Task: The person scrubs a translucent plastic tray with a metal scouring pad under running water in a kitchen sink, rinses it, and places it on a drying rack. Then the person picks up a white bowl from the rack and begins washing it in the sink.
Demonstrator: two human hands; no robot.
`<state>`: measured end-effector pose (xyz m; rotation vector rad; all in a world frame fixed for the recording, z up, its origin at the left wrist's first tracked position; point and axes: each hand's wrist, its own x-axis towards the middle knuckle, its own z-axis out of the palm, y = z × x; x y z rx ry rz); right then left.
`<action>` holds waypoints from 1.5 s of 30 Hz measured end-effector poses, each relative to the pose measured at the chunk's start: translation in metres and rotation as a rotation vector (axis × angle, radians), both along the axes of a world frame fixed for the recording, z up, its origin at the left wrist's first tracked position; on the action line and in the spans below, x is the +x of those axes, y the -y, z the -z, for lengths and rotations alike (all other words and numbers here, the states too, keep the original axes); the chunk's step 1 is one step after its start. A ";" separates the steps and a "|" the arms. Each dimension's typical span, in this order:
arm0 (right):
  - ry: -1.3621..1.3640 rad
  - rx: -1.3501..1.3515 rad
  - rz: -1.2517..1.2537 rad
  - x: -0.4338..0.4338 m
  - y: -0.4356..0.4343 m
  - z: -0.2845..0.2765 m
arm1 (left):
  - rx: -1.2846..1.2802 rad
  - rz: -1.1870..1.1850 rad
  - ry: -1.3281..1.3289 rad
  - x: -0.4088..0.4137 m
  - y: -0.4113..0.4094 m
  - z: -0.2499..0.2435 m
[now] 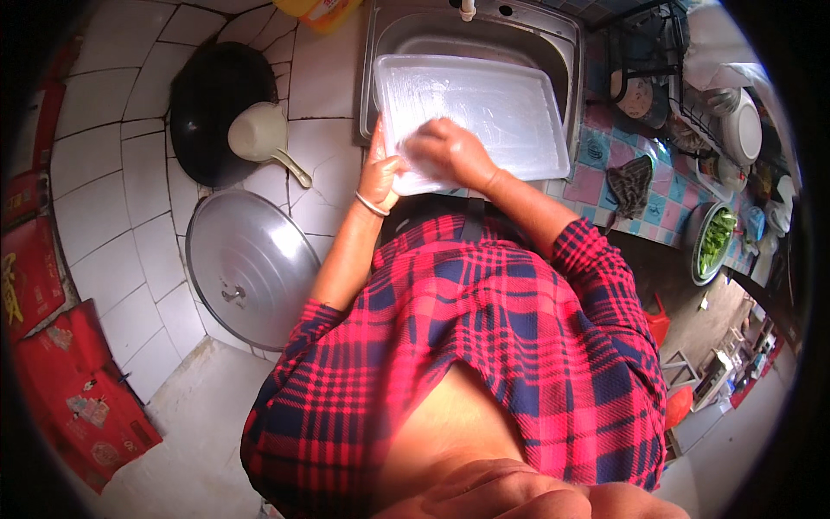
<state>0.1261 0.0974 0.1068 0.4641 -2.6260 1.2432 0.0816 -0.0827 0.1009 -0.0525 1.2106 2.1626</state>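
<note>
A rectangular translucent plastic tray or lid (499,117), wet and shiny, is tilted over the stainless-steel sink (415,39). My left hand (379,175) grips its near left edge, thumb on the face turned towards me and fingers along the side. A light-coloured bangle circles the left wrist. Against the lower left of that face lies my right hand (454,152), its fingers curled and blurred. Whether anything is inside the right hand cannot be made out. Whitish streaks mark the plastic. The tap (467,10) shows at the top of the sink.
Left of the sink are a black wok (217,97), a pale ladle (256,133) and a large metal lid (253,259). On the right, a dark cloth (630,185) lies on the tiled counter near a bowl of cut greens (716,237) and a dish rack (697,120).
</note>
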 end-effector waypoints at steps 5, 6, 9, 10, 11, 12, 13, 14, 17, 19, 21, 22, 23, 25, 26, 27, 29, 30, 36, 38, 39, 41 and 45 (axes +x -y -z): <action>0.387 -0.469 0.649 -0.074 -0.041 0.061 | -0.101 0.086 -0.021 0.008 -0.004 -0.020; 0.381 -0.824 0.586 -0.082 -0.035 0.048 | -0.104 0.094 -0.049 0.007 -0.004 -0.019; 0.306 -0.947 0.382 -0.090 -0.020 0.018 | -0.110 0.154 -0.050 0.003 -0.008 -0.032; 0.111 -0.685 0.365 -0.094 -0.013 0.005 | -0.090 0.109 -0.026 0.005 -0.013 -0.039; 0.071 -0.576 0.393 -0.089 -0.006 -0.009 | -0.117 0.118 -0.030 0.006 -0.013 -0.041; 0.020 -0.389 0.398 -0.094 -0.004 -0.013 | -0.142 0.135 -0.032 0.007 -0.014 -0.042; -0.029 -0.202 0.400 -0.098 -0.004 -0.017 | -0.168 0.152 -0.035 0.008 -0.015 -0.045; -0.073 -0.129 0.356 -0.101 -0.003 -0.022 | -0.096 0.170 -0.017 0.010 -0.016 -0.050; -0.097 0.105 0.293 -0.105 -0.007 -0.031 | -0.178 0.170 -0.101 0.012 -0.011 -0.051; 0.021 0.276 0.344 -0.113 -0.019 -0.027 | -0.155 0.121 -0.091 0.016 -0.010 -0.057; 0.069 0.257 0.457 -0.115 -0.034 0.009 | -0.108 0.042 -0.080 0.016 -0.001 -0.056; 0.144 0.259 0.523 -0.112 -0.053 0.028 | -0.160 0.062 -0.116 0.016 0.004 -0.056; 0.217 0.254 0.575 -0.107 -0.068 0.041 | -0.157 0.056 -0.122 0.016 0.009 -0.056; 0.286 0.252 0.657 -0.092 -0.086 0.057 | -0.164 0.044 -0.131 0.018 0.020 -0.055; 0.330 0.271 0.650 -0.087 -0.089 0.065 | -0.169 0.031 -0.098 0.019 0.022 -0.053; 0.313 0.314 0.629 -0.089 -0.084 0.062 | -0.168 0.021 -0.112 0.020 0.024 -0.050; 0.277 0.412 0.587 -0.093 -0.061 0.043 | -0.154 -0.001 -0.139 0.022 0.027 -0.038; 0.186 0.432 0.513 -0.096 -0.046 0.032 | -0.178 0.070 -0.055 0.020 0.033 -0.028; -0.156 0.276 0.380 -0.100 0.015 -0.027 | -0.489 0.301 -0.047 -0.032 0.036 -0.018; -0.091 0.316 0.425 -0.102 0.000 -0.018 | -0.383 0.172 -0.066 -0.035 0.035 -0.027; -0.061 0.338 0.455 -0.103 -0.014 -0.013 | -0.328 0.112 -0.079 -0.038 0.032 -0.035; 0.065 0.422 0.507 -0.102 -0.043 0.007 | -0.258 0.078 -0.084 -0.033 0.037 -0.038; 0.156 0.524 0.602 -0.083 -0.092 0.047 | -0.302 0.166 -0.153 -0.033 0.060 -0.040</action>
